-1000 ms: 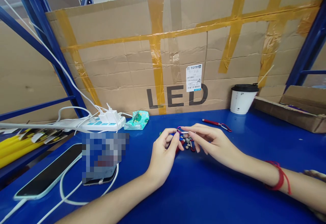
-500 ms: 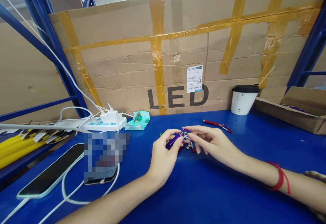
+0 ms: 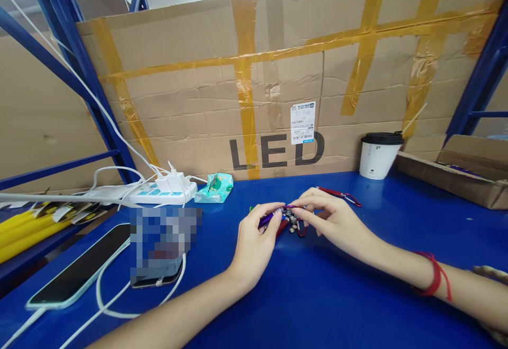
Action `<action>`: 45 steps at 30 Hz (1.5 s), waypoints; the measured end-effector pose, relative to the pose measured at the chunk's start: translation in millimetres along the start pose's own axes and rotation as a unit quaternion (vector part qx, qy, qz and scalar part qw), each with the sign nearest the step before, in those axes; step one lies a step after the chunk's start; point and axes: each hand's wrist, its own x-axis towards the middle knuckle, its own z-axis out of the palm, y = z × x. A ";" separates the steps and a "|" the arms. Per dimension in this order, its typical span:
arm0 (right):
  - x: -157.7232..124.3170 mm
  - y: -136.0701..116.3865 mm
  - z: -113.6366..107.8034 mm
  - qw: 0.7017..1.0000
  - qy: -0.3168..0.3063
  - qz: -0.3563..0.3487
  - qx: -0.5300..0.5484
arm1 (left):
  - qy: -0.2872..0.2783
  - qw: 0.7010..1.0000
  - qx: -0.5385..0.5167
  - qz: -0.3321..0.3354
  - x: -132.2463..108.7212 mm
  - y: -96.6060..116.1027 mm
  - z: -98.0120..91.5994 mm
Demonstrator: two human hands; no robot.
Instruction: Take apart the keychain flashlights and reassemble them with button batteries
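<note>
My left hand (image 3: 256, 238) is closed around a slim purple tube (image 3: 266, 219) that looks like a keychain flashlight. At the tube's far end, the thumb and fingertips of my right hand (image 3: 327, 209) pinch a purple carabiner clip (image 3: 289, 208). Under and between the hands, several small round silvery pieces (image 3: 292, 228) lie on the blue table. A red tube (image 3: 282, 228) and a dark red clip (image 3: 302, 229) are among them, partly covered by my fingers. Behind my right hand rests another red keychain flashlight (image 3: 333, 192) with its clip.
A white cup (image 3: 379, 159) with a black lid and an open cardboard box (image 3: 468, 174) stand at the right. To the left are a phone (image 3: 83, 264), white cables, a power strip (image 3: 161, 193) and a teal packet (image 3: 215, 189). A large cardboard sheet (image 3: 190, 106) closes off the back.
The purple clip has tipped down flatter between my fingertips. My right hand has lowered and shifted slightly, and its fingers are more bent. My left hand stays nearly in place.
</note>
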 end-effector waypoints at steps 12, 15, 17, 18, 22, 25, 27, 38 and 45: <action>3.8 7.5 -2.6 0.999 -0.006 0.028 -0.031 | -0.002 0.999 0.006 0.031 0.1 -3.1 1.0; 2.8 4.9 -2.8 0.999 0.000 0.026 -0.028 | -0.004 1.000 -0.005 0.027 0.4 -4.1 1.6; 2.2 4.5 -3.0 0.999 0.011 0.024 -0.023 | -0.009 1.000 -0.006 0.018 0.6 -4.0 1.8; 2.0 4.9 -3.0 0.999 0.015 0.024 -0.016 | -0.011 1.000 -0.005 0.011 0.7 -3.9 1.8; 1.4 7.4 -2.7 0.999 0.013 0.033 0.037 | -0.015 1.000 -0.001 -0.025 0.4 -4.2 1.9; 1.6 8.1 -2.3 0.996 0.007 0.038 0.082 | -0.018 0.999 -0.001 -0.038 -0.8 -4.3 2.6; 2.0 7.6 -2.1 0.994 0.004 0.036 0.105 | -0.020 0.999 0.002 -0.035 -1.5 -4.0 3.1; 3.8 5.4 -5.4 0.996 0.012 -0.085 0.011 | -0.016 0.999 0.002 -0.040 -0.2 -7.4 0.6; 0.1 2.3 -5.2 0.967 -0.039 -0.250 -0.042 | -0.032 0.999 0.009 0.005 0.4 -7.2 -0.5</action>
